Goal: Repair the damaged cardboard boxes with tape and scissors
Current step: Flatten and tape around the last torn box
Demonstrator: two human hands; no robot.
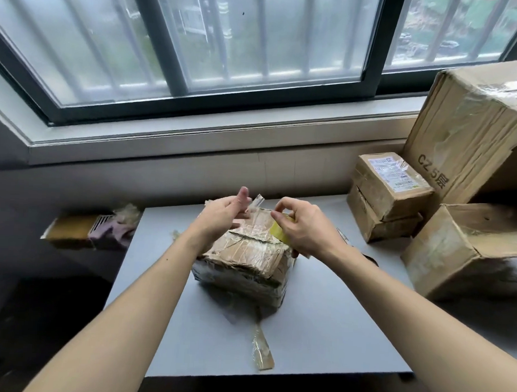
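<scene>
Cardboard box (245, 254), crumpled and wrapped in old tape, sits mid-bench (320, 330) in my view. My left grip (224, 213) hovers at the box's 11 o'clock corner, fingers nearly straight, thumb up, touching a clear tape strip (255, 203) that rises from the lid. My right grip (304, 226), at 1 o'clock of the box, is clamped on a yellow tape roll (280, 233), thumb and forefinger curled together above it. More boxes (389, 194) are stacked at 2 o'clock.
</scene>
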